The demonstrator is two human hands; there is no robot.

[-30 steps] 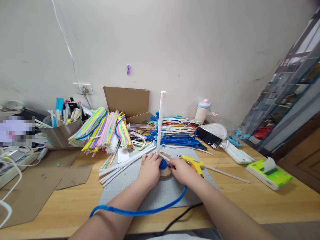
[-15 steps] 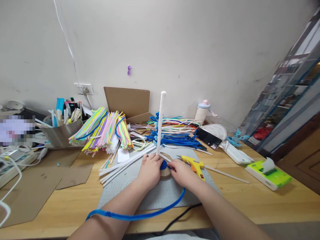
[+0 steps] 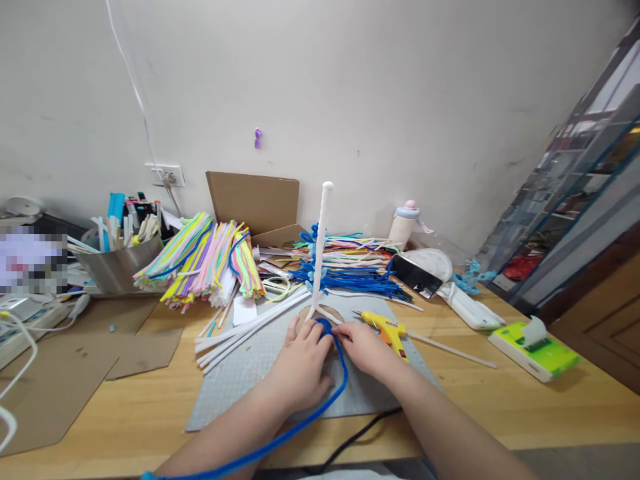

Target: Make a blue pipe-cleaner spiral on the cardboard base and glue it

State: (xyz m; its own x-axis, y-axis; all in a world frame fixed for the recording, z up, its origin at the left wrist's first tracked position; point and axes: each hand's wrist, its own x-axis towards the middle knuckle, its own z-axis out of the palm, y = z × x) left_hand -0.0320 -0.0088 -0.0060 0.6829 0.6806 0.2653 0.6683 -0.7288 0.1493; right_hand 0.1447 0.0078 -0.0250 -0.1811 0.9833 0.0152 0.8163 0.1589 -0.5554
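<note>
A white fuzzy stem (image 3: 321, 247) stands upright on a round cardboard base (image 3: 345, 315) on the grey cutting mat (image 3: 235, 380). A long blue pipe cleaner (image 3: 320, 407) is coiled at the foot of the stem and trails back toward me between my arms. My left hand (image 3: 301, 363) lies curled over the coil and the base, fingers pressed on the blue pipe cleaner. My right hand (image 3: 363, 347) pinches the same blue pipe cleaner just right of the coil.
A yellow glue gun (image 3: 387, 327) lies right beside my right hand. Heaps of coloured pipe cleaners (image 3: 210, 260) and blue pipe cleaners (image 3: 355, 277) lie behind, with a phone (image 3: 417, 275), a cardboard box (image 3: 255, 203), a metal pen holder (image 3: 117, 263) and a green tape holder (image 3: 535, 343).
The blue pipe cleaner's trailing length swung from a wide loop at the right to running straight back between my arms. My left hand slid toward me over the coil.
</note>
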